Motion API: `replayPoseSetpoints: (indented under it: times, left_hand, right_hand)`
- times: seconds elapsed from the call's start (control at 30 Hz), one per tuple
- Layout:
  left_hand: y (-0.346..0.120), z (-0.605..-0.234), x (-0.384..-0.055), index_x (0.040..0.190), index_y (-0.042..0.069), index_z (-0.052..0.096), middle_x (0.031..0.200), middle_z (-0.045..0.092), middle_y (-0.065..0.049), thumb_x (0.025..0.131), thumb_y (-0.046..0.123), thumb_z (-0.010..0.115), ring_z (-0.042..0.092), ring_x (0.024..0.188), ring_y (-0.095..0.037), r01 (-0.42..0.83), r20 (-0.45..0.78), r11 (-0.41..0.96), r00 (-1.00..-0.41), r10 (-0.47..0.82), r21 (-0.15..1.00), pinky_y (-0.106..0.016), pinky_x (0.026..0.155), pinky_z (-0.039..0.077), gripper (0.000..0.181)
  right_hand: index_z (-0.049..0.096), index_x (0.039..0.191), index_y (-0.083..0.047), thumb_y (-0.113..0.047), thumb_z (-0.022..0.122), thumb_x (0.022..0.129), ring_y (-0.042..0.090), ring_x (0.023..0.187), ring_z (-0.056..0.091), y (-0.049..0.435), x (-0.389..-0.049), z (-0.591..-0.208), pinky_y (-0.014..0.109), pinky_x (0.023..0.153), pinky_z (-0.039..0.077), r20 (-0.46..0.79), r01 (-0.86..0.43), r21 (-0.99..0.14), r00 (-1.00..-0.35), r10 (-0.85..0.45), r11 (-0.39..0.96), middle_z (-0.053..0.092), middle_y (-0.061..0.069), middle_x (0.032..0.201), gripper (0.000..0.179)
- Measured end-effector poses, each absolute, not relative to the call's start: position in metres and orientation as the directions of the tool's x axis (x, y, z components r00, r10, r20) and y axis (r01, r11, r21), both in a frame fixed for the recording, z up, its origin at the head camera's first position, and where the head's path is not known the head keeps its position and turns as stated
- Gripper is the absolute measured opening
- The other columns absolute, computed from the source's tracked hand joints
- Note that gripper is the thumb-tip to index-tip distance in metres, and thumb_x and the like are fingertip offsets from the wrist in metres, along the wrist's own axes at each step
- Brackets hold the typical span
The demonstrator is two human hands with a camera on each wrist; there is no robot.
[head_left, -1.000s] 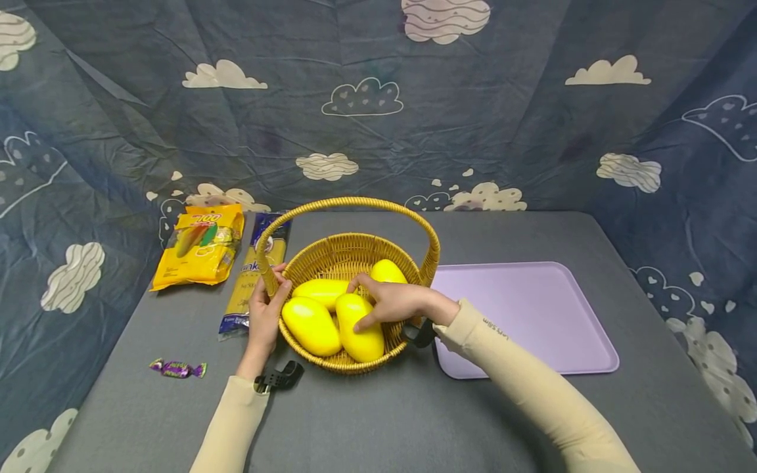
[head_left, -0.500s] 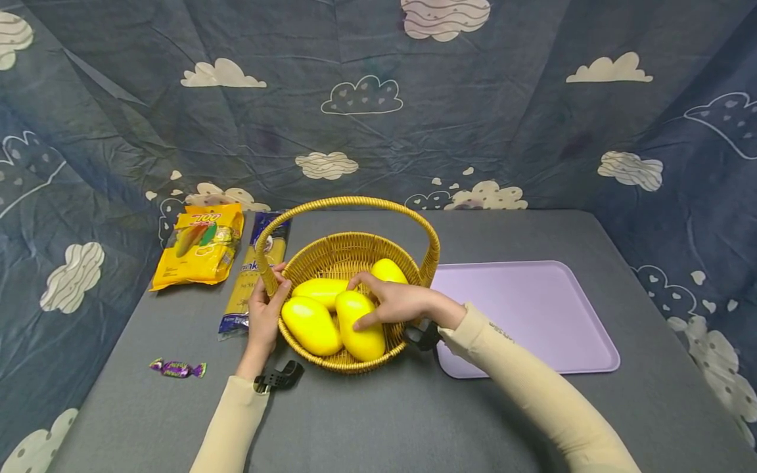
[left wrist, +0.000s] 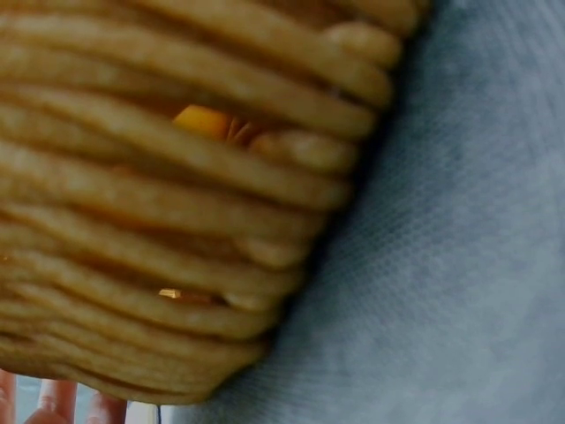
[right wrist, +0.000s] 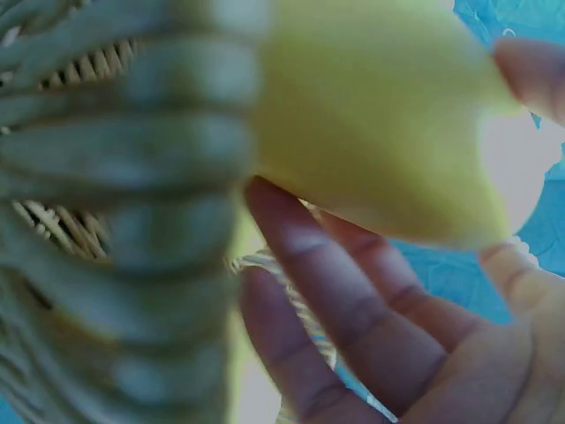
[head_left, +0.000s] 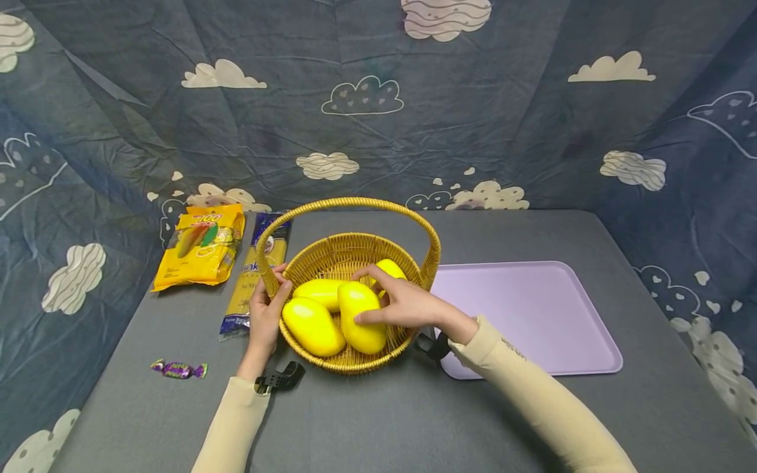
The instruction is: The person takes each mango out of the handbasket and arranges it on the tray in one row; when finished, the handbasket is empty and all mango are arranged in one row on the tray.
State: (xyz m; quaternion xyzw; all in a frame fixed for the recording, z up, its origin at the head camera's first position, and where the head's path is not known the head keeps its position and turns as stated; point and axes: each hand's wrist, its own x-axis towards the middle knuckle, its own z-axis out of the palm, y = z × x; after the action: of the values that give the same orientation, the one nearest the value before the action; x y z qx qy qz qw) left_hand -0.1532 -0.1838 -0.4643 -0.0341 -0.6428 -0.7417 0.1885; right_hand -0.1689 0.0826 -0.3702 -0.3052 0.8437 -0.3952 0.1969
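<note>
A wicker basket [head_left: 349,246] with a tall arched handle stands mid-table, several yellow mangoes inside. My left hand [head_left: 264,314] grips its left rim at the handle's foot, thumb on the near side. In the left wrist view the woven wall [left wrist: 159,185] fills most of the picture, with fingertips [left wrist: 57,402] at the bottom edge. Over the basket's right side, my right hand [head_left: 408,303] holds a mango [head_left: 361,322] between thumb and fingers. The right wrist view shows that mango [right wrist: 380,115] partly behind the wicker. Other mangoes [head_left: 312,326] lie to its left and behind.
A lilac tray [head_left: 532,322] lies right of the basket. On the left are an orange candy bag [head_left: 201,246], a blue-ended pasta packet [head_left: 242,295] and a purple wrapped candy [head_left: 179,370]. A cloud-patterned cloth [head_left: 367,39] hangs behind the grey table [head_left: 367,427].
My right hand has drawn back slightly to the right, and the mango in it has risen a little and turned more upright. My left hand keeps its place on the basket.
</note>
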Motion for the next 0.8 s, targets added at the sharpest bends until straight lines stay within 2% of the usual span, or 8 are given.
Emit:
replayPoseSetpoints:
  times: [0.13,0.5,0.63,0.8]
  left_hand:
    - [-0.184,-0.464,-0.153,0.107,-0.015,0.046,0.135,0.048,-0.019,0.095,0.005,0.055,0.042,0.125,-0.026,0.32,0.29,-0.105,-0.928,-0.233,0.941,-0.033,0.104,0.032,0.024]
    - [-0.184,-0.465,-0.154,0.107,-0.016,0.046,0.136,0.045,-0.023,0.095,0.006,0.056,0.041,0.126,-0.027,0.331,0.299,-0.117,-0.926,-0.228,0.936,-0.036,0.105,0.031,0.027]
    - [-0.184,-0.466,-0.154,0.107,-0.016,0.046,0.136,0.047,-0.02,0.095,0.006,0.056,0.041,0.126,-0.027,0.329,0.297,-0.116,-0.926,-0.232,0.937,-0.036,0.105,0.031,0.026]
    - [-0.184,-0.466,-0.154,0.107,-0.015,0.045,0.136,0.046,-0.021,0.095,0.006,0.056,0.041,0.127,-0.026,0.326,0.292,-0.118,-0.927,-0.234,0.938,-0.033,0.105,0.032,0.026]
  right_hand:
    - [0.04,0.132,-0.029,-0.036,0.073,0.082,0.02,0.079,0.06,0.085,-0.166,-0.372,0.033,0.067,0.051,-0.01,-0.377,-0.809,-0.759,-0.651,0.451,0.056,0.005,0.103,0.061]
    - [0.039,0.134,-0.029,-0.028,0.073,0.084,0.017,0.086,0.063,0.092,-0.156,-0.375,0.038,0.078,0.052,0.171,-0.416,-0.854,-0.791,-0.587,0.312,0.056,0.004,0.113,0.061]
    - [0.041,0.134,-0.021,-0.019,0.075,0.082,0.02,0.091,0.061,0.094,-0.151,-0.375,0.039,0.081,0.051,0.228,-0.449,-0.84,-0.8,-0.555,0.303,0.055,0.006,0.117,0.062]
    - [0.044,0.13,-0.007,-0.005,0.074,0.08,0.025,0.099,0.054,0.094,-0.134,-0.354,0.037,0.083,0.05,0.318,-0.503,-0.824,-0.792,-0.521,0.262,0.054,0.009,0.122,0.058]
